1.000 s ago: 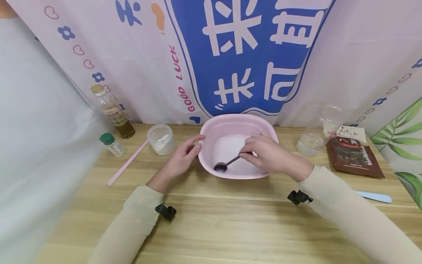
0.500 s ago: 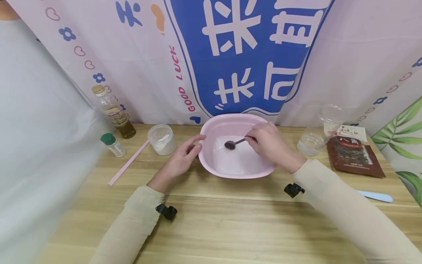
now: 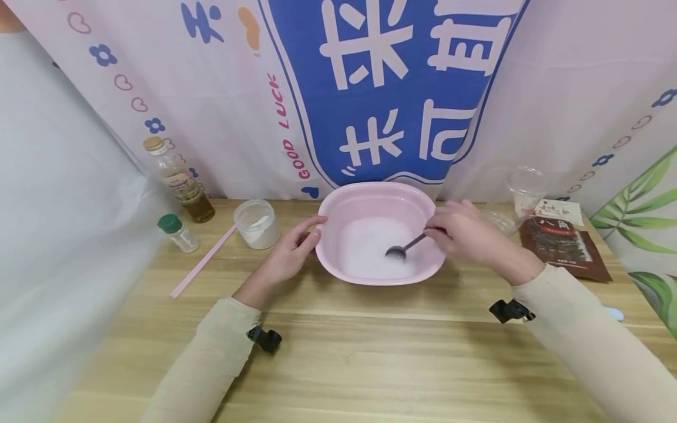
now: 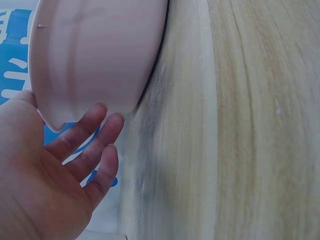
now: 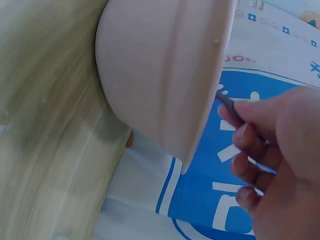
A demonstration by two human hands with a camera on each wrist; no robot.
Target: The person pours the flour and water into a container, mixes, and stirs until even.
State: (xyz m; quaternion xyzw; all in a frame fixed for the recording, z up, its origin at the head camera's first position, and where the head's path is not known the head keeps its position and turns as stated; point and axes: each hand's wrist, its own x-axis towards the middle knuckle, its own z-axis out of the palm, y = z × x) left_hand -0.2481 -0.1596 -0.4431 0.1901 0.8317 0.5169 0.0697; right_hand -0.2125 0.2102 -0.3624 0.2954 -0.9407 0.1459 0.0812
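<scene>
A pink basin (image 3: pixel 338 271) stands on the wooden table with whitish contents across its bottom; whether they are liquid or powder is hard to tell. My left hand (image 3: pixel 288 252) holds the basin's left rim. In the left wrist view its fingers (image 4: pixel 102 172) lie along the outer wall, below the rim. My right hand (image 3: pixel 468 235) pinches the handle of a dark spoon (image 3: pixel 412 242) over the basin's right side. The spoon's bowl is low inside the basin, at the whitish contents. From the right wrist view, the basin wall hides most of the spoon.
Left of the basin stand a tub of white powder (image 3: pixel 259 229), pink chopsticks (image 3: pixel 203 261), a green-capped shaker (image 3: pixel 180 234) and an oil bottle (image 3: pixel 182 187). To the right are clear plastic cups (image 3: pixel 526 182), a brown packet (image 3: pixel 560 247) and a light-blue utensil (image 3: pixel 615 314), partly hidden by the sleeve.
The spoon has swept through the basin, from front left to the middle, then to the right and nearer me. My right hand has moved right with it. The left hand stays at the rim.
</scene>
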